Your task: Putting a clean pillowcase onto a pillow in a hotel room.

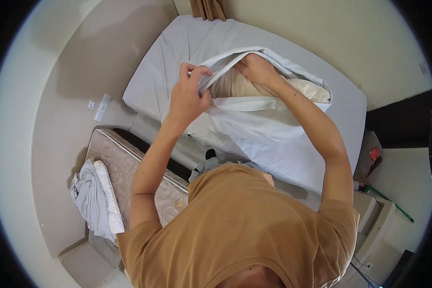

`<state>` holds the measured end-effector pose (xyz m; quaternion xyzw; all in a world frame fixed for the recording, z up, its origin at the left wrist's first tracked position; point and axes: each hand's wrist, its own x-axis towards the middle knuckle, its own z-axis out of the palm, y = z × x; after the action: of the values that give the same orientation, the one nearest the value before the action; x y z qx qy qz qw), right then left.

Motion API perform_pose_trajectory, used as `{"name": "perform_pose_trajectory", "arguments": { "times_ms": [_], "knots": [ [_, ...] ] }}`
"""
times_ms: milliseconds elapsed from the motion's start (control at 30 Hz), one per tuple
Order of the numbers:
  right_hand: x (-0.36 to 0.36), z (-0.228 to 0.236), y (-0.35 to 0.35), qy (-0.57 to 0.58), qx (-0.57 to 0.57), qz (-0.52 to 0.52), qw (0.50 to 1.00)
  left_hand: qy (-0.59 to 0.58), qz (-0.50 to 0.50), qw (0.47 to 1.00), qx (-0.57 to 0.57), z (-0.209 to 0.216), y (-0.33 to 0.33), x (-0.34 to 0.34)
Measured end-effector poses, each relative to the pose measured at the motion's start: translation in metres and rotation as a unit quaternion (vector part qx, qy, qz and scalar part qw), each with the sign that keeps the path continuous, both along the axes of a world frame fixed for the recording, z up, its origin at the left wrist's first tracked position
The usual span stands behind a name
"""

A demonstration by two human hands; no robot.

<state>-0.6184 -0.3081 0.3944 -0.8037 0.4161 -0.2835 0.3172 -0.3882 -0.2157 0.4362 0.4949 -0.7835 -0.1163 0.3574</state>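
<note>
A white pillowcase [269,120] lies on the bed with its wide hem held up and its mouth gaping. Inside it shows a cream, shiny pillow [225,85], whose corner pokes out at the right end of the opening. My left hand [191,96] is at the left end of the mouth, fingers curled and thumb opposite, closed on the hem. Reaching into the opening, my right hand [258,69] has its fingers bent and closed against the pillow, close under the far hem. Its fingertips are partly hidden.
The bed's white sheet [165,62] spreads underneath. At left, a quilted beige mattress [113,158] leans with crumpled grey and white cloth [93,197] on it. Brown curtain [208,8] hangs at the far edge. A pale cabinet [377,218] stands at right, near a green stick [403,212].
</note>
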Motion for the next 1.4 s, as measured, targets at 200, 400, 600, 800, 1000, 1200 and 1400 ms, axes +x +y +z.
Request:
{"name": "perform_pose_trajectory", "arguments": {
  "times_ms": [200, 400, 600, 800, 1000, 1200, 1400],
  "knots": [
    [0.002, -0.007, -0.011, 0.074, -0.066, -0.140, 0.985, -0.085, 0.114, 0.974, -0.179, -0.056, 0.010, -0.021],
    [-0.005, -0.034, -0.021, 0.019, -0.044, -0.088, 0.995, 0.089, 0.070, 0.990, -0.083, -0.112, -0.015, -0.033],
    [0.000, 0.015, 0.021, -0.032, 0.010, -0.078, 0.996, 0.305, 0.052, 0.950, 0.040, -0.087, -0.058, -0.024],
    [-0.019, 0.029, 0.048, 0.014, 0.101, -0.057, 0.993, 0.255, -0.032, 0.953, 0.159, -0.082, -0.073, -0.023],
    [-0.052, 0.008, 0.069, -0.464, 0.229, -0.035, 0.855, 0.336, -0.033, 0.935, 0.106, -0.076, -0.086, -0.030],
    [-0.110, 0.007, 0.056, -0.715, 0.142, -0.233, 0.644, 0.369, -0.008, 0.924, 0.101, -0.069, -0.093, -0.032],
    [-0.142, 0.002, 0.065, -0.712, 0.143, -0.287, 0.624, 0.380, 0.005, 0.916, 0.128, -0.065, -0.099, -0.032]
  ]
}}
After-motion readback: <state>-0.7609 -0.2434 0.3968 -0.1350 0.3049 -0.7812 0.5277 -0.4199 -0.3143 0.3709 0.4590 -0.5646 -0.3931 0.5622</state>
